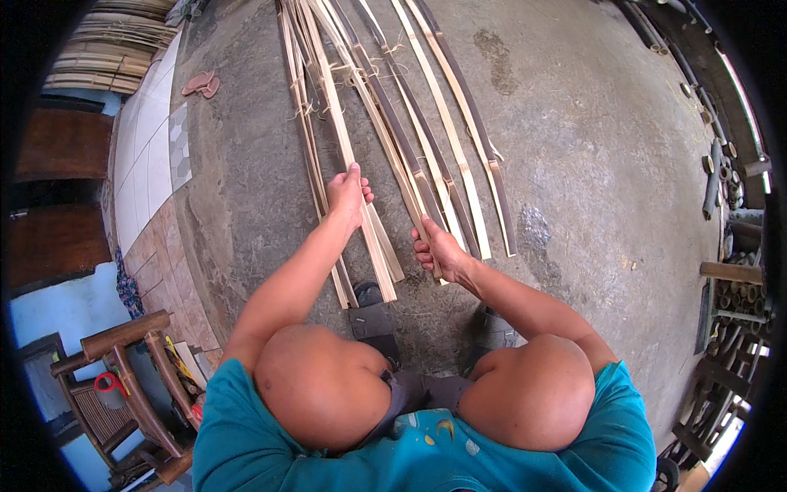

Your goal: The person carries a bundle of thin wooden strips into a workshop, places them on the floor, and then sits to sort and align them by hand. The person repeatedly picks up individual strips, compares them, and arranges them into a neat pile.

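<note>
Long split bamboo strips (458, 156) lie spread on the concrete floor, running away from me; some show dark outer skin, others pale inner wood. My left hand (349, 196) is closed round a pale bamboo strip (376, 256) in the left group, thumb along its top. To the right, my right hand (440, 249) grips the near part of another bamboo strip (395, 164), its fingers curled at the edge. Loose curled fibres (358, 75) cling to the strips farther off. Exactly how many strips each hand holds is hidden by the fingers.
My feet (373, 324) stand near the strips' close ends. Pink sandals (202, 84) lie at the far left, by white tiles (153, 156). A bamboo chair (131, 385) stands at lower left. Bamboo strips are stacked (102, 61) at upper left; cut bamboo pieces (732, 291) line the right.
</note>
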`<state>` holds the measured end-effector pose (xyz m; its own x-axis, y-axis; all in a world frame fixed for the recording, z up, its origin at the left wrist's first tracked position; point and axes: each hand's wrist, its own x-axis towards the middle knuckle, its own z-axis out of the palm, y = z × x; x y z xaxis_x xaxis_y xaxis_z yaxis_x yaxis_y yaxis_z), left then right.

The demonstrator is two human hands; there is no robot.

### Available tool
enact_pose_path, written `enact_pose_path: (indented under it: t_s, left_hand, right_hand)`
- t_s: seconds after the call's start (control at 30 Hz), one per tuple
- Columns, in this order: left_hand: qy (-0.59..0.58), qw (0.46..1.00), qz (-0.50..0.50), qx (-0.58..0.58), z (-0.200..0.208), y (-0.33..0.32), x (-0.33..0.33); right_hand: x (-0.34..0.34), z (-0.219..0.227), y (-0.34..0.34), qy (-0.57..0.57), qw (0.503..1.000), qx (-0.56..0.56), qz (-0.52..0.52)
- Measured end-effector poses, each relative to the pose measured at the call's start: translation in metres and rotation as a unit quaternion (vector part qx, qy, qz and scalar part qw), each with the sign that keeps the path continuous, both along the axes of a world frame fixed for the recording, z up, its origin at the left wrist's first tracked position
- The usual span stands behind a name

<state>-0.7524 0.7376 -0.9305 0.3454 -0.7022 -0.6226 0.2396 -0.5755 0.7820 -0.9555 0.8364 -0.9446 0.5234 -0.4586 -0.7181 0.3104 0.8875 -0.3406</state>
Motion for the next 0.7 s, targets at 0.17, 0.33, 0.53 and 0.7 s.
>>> enact_pose_path:
  t_s: [0.17,0.33,0.53,0.7]
  left_hand:
    - [0.052,0.998,-0.033,0.033,-0.018,-0.003,0.007]
    - [-0.149,0.969,-0.197,0.016,-0.015,0.009,0.030]
    - [-0.114,0.991,-0.047,-0.057,-0.017,0.025,-0.005]
    - [-0.009,1.000,0.019,-0.018,0.006,0.017,-0.017]
  right_hand:
    - [-0.004,-0.044,-0.002,0.113,0.980,-0.157,0.034]
    - [-0.016,-0.017,-0.026,0.385,0.804,-0.378,0.251]
    - [-0.009,-0.009,-0.038,0.354,0.806,-0.326,0.344]
    - [-0.017,-0.026,-0.030,0.298,0.827,-0.329,0.346]
